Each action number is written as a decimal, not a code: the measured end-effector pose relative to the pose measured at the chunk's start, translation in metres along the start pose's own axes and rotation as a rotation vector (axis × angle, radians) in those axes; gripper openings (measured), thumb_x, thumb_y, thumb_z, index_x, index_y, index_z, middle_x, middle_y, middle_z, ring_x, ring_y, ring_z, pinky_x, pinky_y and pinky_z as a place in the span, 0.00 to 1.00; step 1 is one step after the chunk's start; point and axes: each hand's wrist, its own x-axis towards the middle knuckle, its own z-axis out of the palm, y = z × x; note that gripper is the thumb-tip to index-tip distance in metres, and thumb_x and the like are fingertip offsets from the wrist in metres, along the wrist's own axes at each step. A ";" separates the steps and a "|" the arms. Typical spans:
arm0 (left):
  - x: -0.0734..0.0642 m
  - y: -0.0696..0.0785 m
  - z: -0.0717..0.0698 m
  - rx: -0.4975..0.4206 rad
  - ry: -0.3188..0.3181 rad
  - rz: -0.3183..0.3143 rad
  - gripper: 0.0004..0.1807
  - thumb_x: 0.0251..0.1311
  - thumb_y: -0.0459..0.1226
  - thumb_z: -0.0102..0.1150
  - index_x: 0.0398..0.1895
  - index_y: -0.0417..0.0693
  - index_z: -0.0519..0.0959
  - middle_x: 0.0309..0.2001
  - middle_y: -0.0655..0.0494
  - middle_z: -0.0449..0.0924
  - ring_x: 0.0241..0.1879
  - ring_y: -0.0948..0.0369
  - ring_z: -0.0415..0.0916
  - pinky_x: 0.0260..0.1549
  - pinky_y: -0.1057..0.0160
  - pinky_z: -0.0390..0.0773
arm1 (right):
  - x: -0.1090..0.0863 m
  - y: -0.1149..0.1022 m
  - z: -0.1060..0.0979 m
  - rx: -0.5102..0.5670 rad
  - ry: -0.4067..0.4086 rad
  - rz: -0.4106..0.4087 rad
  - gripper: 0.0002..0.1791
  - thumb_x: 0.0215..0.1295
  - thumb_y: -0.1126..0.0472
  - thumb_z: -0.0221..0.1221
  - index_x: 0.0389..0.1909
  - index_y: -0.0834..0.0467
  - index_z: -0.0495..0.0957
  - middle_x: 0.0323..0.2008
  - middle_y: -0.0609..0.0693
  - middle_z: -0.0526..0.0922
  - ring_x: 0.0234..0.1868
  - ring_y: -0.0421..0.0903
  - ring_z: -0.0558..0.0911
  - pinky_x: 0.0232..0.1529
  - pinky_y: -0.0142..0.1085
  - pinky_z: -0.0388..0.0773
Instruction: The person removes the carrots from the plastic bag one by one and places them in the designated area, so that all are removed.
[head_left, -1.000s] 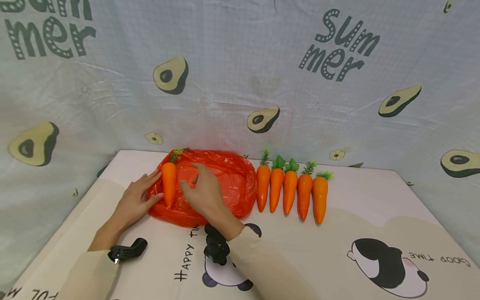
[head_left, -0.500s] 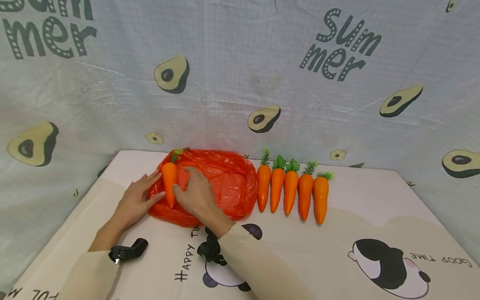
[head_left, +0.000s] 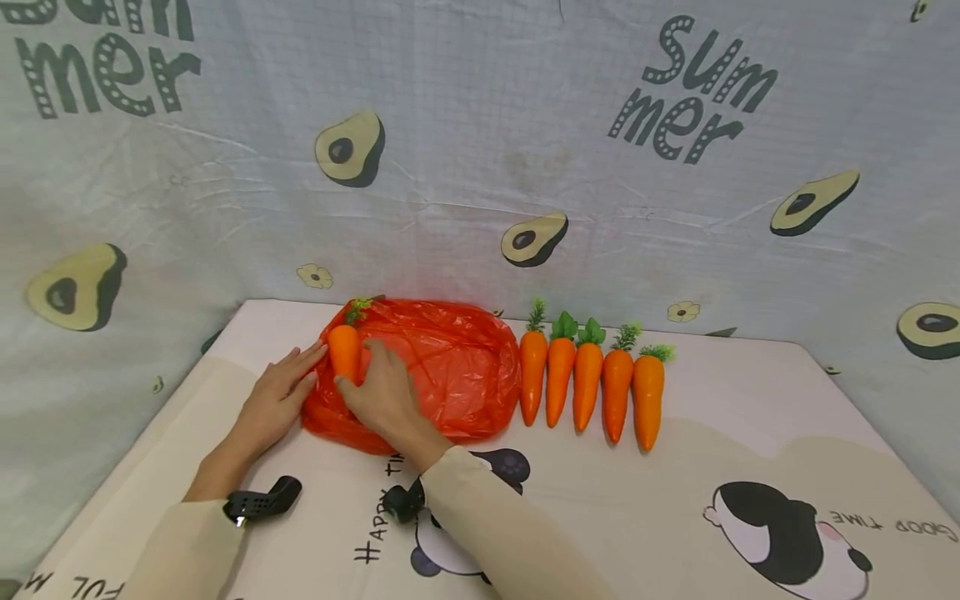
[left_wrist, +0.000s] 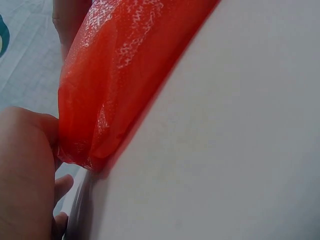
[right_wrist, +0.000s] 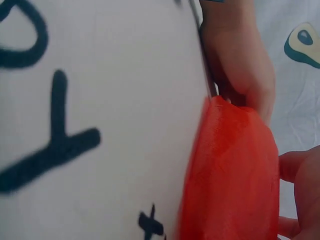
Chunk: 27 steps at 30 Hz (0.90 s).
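Note:
A red plastic bag point(head_left: 457, 375) lies spread on the table, its rim forming a low wall. Inside at its left end is a carrot point(head_left: 345, 350) with a leafy green top, its tip hidden behind my right hand point(head_left: 386, 400). That hand has its thumb across the carrot's lower part and its forefinger along the right side, holding it. My left hand point(head_left: 273, 400) rests at the bag's left rim with fingers stretched out beside the carrot. In the left wrist view, the left thumb point(left_wrist: 30, 125) touches the bag's edge.
Several carrots point(head_left: 588, 383) with green tops stand side by side in a row just right of the bag. The printed table cover point(head_left: 675, 517) shows cartoon animals and lettering. A fabric wall point(head_left: 465, 125) with avocado prints rises behind the table.
My right hand has moved left, from over the bag's middle onto the carrot, and now covers its tip. The left hand stays nearly in place at the rim.

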 end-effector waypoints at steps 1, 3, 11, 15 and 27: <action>0.000 0.001 0.000 -0.001 -0.003 -0.002 0.25 0.72 0.38 0.42 0.68 0.37 0.62 0.68 0.34 0.59 0.67 0.32 0.49 0.62 0.30 0.41 | 0.000 -0.001 0.001 -0.005 -0.007 0.008 0.34 0.60 0.45 0.63 0.64 0.53 0.66 0.57 0.50 0.74 0.51 0.48 0.77 0.53 0.43 0.77; 0.000 0.002 -0.001 0.001 -0.003 -0.004 0.25 0.73 0.38 0.42 0.68 0.37 0.62 0.68 0.34 0.59 0.66 0.32 0.49 0.62 0.30 0.42 | 0.001 -0.002 0.003 -0.014 -0.010 0.020 0.35 0.60 0.44 0.63 0.65 0.52 0.65 0.57 0.50 0.74 0.51 0.48 0.77 0.53 0.43 0.77; 0.000 0.002 -0.001 -0.005 -0.001 -0.023 0.24 0.72 0.37 0.42 0.69 0.37 0.62 0.68 0.35 0.58 0.67 0.33 0.49 0.62 0.30 0.42 | 0.006 -0.008 0.013 -0.059 0.000 0.041 0.38 0.56 0.42 0.65 0.65 0.52 0.65 0.57 0.50 0.73 0.51 0.49 0.78 0.53 0.42 0.77; 0.000 0.002 0.000 -0.009 -0.007 -0.033 0.25 0.73 0.38 0.42 0.69 0.37 0.62 0.69 0.36 0.58 0.67 0.33 0.49 0.63 0.31 0.41 | 0.007 -0.006 0.015 -0.064 -0.010 0.053 0.38 0.56 0.45 0.66 0.65 0.53 0.64 0.56 0.50 0.73 0.50 0.49 0.78 0.52 0.42 0.77; -0.001 0.004 -0.002 0.002 -0.019 -0.051 0.25 0.72 0.38 0.42 0.69 0.37 0.62 0.69 0.36 0.58 0.68 0.34 0.48 0.64 0.32 0.41 | 0.010 -0.006 0.016 -0.064 -0.049 0.086 0.36 0.57 0.48 0.65 0.66 0.51 0.64 0.53 0.49 0.75 0.46 0.47 0.77 0.50 0.43 0.78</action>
